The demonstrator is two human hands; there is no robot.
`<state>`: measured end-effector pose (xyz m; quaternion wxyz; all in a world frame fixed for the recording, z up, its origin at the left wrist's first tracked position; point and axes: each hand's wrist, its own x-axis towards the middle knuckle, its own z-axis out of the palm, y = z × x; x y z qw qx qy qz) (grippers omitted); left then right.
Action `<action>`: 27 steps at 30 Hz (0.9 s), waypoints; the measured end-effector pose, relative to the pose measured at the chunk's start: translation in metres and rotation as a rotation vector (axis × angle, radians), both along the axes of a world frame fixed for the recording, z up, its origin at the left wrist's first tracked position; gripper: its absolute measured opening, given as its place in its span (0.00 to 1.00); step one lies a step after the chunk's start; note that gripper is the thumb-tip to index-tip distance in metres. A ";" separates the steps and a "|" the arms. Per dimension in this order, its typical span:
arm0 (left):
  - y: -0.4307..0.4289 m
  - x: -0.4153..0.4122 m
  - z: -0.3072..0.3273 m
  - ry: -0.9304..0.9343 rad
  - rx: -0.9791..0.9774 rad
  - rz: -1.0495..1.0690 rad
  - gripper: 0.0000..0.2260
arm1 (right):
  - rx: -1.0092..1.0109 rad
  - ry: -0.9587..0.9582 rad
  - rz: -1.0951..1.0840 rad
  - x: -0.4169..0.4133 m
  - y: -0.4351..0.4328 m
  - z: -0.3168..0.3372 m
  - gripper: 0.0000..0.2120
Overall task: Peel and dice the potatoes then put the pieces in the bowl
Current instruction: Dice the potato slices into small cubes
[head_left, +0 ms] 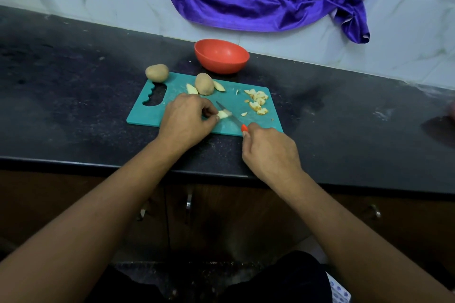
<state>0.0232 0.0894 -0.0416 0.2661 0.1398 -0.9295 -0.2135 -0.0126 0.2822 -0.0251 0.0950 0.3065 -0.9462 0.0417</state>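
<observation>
The cutting board [152, 115] lies on the bench [73, 106], with the bowl [221, 66] behind it. A potato [156, 72] sits at the board's far left corner. A second potato [204, 83] stands on the board's far edge, between a left wedge [191, 89] and a right wedge [219, 86]. Diced pieces [257, 102] lie to the right. Near the front, the knife [236, 121] crosses a third wedge [224, 114].

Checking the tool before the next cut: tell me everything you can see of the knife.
The knife is small, with a slim, straight metal-looking blade and an orange-red handle, seemingly plastic. The right hand grips the handle, hiding all but its front end. The blade points away and leftward, low over the teal cutting board, its edge across the pale potato piece that the left hand pinches. Whether it has cut through cannot be told.
</observation>
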 end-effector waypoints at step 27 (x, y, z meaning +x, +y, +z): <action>0.001 0.000 0.001 -0.017 -0.008 0.018 0.05 | 0.032 -0.028 -0.003 0.000 -0.001 0.000 0.16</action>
